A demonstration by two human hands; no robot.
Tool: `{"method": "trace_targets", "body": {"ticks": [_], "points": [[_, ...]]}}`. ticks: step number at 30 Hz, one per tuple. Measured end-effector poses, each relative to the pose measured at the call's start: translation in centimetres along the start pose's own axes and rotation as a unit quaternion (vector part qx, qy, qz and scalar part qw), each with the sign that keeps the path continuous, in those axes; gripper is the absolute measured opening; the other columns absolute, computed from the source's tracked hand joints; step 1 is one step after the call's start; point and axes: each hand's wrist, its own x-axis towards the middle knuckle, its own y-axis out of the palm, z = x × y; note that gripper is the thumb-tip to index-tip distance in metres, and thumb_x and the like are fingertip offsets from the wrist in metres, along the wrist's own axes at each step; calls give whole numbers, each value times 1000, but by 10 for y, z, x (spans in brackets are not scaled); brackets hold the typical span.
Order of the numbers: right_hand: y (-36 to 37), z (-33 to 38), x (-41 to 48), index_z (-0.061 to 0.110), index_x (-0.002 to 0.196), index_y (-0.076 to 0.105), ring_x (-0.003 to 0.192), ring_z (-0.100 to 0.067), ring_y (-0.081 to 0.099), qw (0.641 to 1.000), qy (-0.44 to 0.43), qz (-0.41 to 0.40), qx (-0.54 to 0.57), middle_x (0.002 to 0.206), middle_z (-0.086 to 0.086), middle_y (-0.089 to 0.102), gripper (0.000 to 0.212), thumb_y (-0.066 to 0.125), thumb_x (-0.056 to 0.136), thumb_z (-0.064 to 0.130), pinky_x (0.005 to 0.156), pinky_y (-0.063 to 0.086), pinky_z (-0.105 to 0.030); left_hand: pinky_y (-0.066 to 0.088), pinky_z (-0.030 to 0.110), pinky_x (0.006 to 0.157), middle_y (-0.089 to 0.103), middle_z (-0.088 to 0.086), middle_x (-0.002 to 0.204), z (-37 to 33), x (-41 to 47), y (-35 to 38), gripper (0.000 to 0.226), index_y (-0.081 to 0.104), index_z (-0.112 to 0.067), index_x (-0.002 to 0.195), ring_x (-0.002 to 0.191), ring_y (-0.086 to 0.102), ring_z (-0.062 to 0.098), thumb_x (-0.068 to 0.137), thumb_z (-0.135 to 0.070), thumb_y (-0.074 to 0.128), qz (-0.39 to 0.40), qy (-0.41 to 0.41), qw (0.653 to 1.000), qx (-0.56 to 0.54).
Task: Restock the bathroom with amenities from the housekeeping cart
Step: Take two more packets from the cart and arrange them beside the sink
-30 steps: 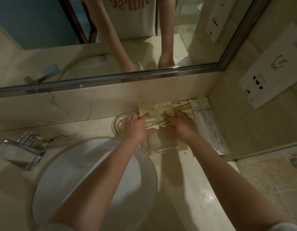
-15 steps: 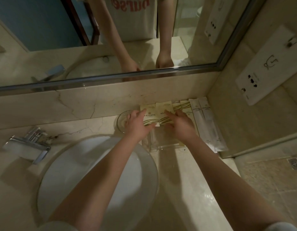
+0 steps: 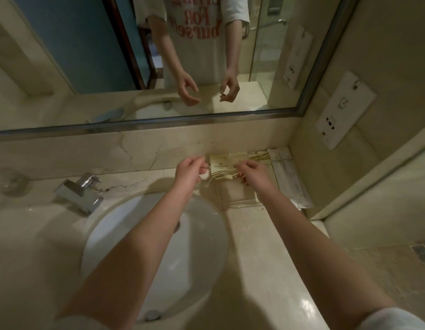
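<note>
"Where are the hands?"
"At one o'clock from the sink (image 3: pixel 202 246). The left hand (image 3: pixel 190 170) and right hand (image 3: pixel 253 173) hang over the cream packets (image 3: pixel 222 166), fingers a bit curled, holding nothing."
"What's beside those?"
"Long white packets (image 3: pixel 287 177), at three o'clock from them. A clear tray (image 3: pixel 237 200) lies at six o'clock."
"And the tap?"
"The tap (image 3: pixel 80 191) is at ten o'clock from the sink. The mirror (image 3: pixel 87 55) shows both hands too."

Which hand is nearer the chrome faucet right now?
Left. The left hand is to the right of the faucet; the right hand is farther right, by the cream packets.
</note>
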Motion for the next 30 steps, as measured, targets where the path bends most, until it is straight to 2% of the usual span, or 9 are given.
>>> {"method": "trace_targets", "body": {"ticks": [2, 4, 7, 11, 15, 20, 27, 30], "points": [[1, 2, -12, 7, 88, 65, 55, -13, 47, 1000, 15, 13, 13, 66, 0, 56, 15, 59, 88, 21, 50, 36, -22, 34, 18, 49, 61, -2, 74, -1, -9, -7, 15, 55, -20, 76, 63, 54, 7, 91, -19, 54, 7, -10, 1000, -12], [3, 2, -20, 0, 99, 66, 56, -14, 48, 999, 26, 17, 19, 69, -1, 57, 26, 58, 88, 22, 53, 36, -24, 35, 16, 46, 62, -2, 75, -4, -18, -12, 13, 56, -20, 78, 62, 55, 6, 91, -20, 54, 10, -16, 1000, -14], [8, 2, -31, 2, 105, 66, 58, -14, 50, 999, 34, 25, 19, 75, -2, 59, 30, 58, 88, 25, 55, 38, -25, 34, 16, 46, 62, -3, 75, -6, -28, -20, 7, 57, -19, 84, 61, 55, 5, 91, -20, 56, 12, -18, 1000, -7], [15, -4, -38, 5, 102, 66, 57, -13, 48, 998, 42, 37, 42, 72, -1, 57, 25, 58, 88, 24, 56, 37, -24, 34, 21, 54, 63, -3, 77, 0, -39, -27, 9, 59, -15, 96, 63, 56, 7, 89, -21, 58, 9, -34, 999, 0], [22, -12, -43, 9, 96, 66, 56, -14, 47, 997, 45, 55, 42, 70, 0, 57, 18, 57, 89, 23, 55, 37, -24, 38, 23, 60, 64, -3, 79, 9, -43, -33, 5, 59, -20, 84, 68, 57, 8, 87, -23, 59, -9, -47, 999, 10], [24, -11, -53, 10, 93, 66, 55, -14, 47, 997, 38, 50, 49, 69, -1, 57, 16, 58, 88, 23, 55, 36, -25, 38, 22, 61, 63, -3, 79, 11, -47, -35, 4, 59, -19, 88, 68, 57, 8, 89, -21, 57, 3, -40, 999, 17], [33, -3, -75, 14, 81, 62, 56, -15, 47, 998, 32, -14, 57, 70, -2, 57, 10, 59, 87, 22, 54, 36, -24, 34, 21, 56, 61, -4, 76, 2, -54, -44, 12, 57, -21, 79, 63, 53, 7, 90, -17, 54, 84, 0, 995, 47], [49, -3, -96, 11, 86, 63, 56, -14, 46, 996, 35, -53, 67, 70, -3, 55, 13, 60, 87, 23, 56, 36, -25, 34, 22, 58, 61, -3, 78, 4, -59, -60, 11, 56, -22, 79, 66, 53, 7, 89, -18, 55, 139, 9, 988, 72]]}}
